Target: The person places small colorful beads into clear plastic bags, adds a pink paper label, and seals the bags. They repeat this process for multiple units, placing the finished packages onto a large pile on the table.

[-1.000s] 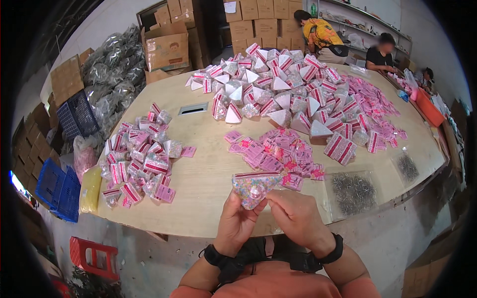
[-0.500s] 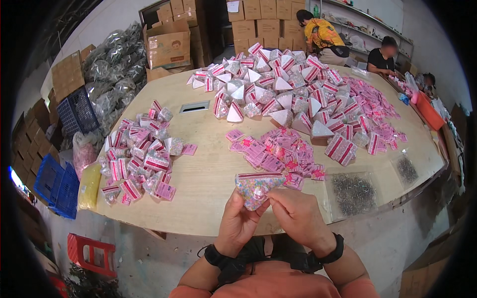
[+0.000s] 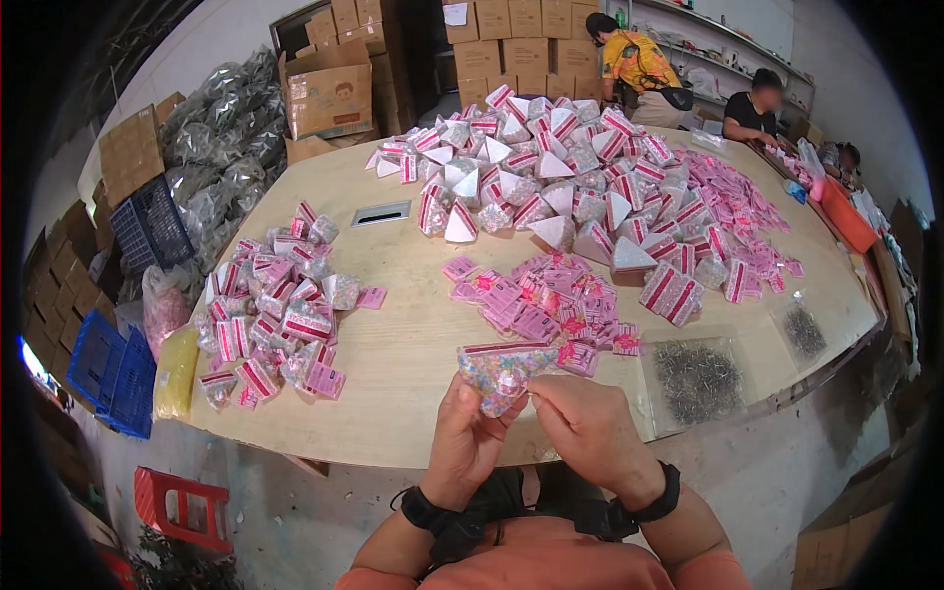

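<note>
Over the pale wooden tabletop's [image 3: 393, 393] near edge, the left fingers [image 3: 462, 405] are gripping a clear triangular pouch of pastel bits [image 3: 497, 370]. The right fingers [image 3: 562, 399] are meeting its right side — their tips are partly hidden, so I cannot tell whether they are pinching. Small pink cards [image 3: 536, 305] are lying just beyond; brown cardboard boxes [image 3: 526, 54] are standing stacked behind, a red plastic stool [image 3: 180, 476] below left.

No wording is legible: small print shows on the pink cards [image 3: 506, 313] toward the near edge of the bench [image 3: 393, 393], and on stacked cartons [image 3: 528, 56] beyond its far edge, too small to read.
</note>
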The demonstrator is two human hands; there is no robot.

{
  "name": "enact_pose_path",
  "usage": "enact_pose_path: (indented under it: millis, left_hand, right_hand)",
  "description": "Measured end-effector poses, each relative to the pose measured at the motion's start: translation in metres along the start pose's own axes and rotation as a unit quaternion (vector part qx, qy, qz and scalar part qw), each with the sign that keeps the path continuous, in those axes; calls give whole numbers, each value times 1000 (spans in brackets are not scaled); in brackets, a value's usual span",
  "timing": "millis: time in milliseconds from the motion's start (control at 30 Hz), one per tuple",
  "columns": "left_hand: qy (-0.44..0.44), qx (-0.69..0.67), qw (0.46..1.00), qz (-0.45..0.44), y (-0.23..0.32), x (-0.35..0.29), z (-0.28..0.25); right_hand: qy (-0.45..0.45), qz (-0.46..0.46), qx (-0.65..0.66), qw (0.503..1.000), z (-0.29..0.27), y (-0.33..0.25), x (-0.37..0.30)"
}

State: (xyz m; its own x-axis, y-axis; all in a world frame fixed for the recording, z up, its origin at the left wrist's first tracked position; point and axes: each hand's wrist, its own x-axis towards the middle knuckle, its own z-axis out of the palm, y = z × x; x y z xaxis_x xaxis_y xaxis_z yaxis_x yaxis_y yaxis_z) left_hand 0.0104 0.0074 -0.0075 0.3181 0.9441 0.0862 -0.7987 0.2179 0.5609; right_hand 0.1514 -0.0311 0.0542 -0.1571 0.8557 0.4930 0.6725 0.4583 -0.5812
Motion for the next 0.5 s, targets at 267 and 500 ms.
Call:
enact_pose_path:
  millis: [267,500]
  left_hand:
    - [-12,7,1000,-6,-1,1,0]
    - [-4,19,1000,3,-1,2,2]
  right_hand:
    - [-2,1,1,1000,0,2,0]
    - [-9,8,4,1000,3,6,1]
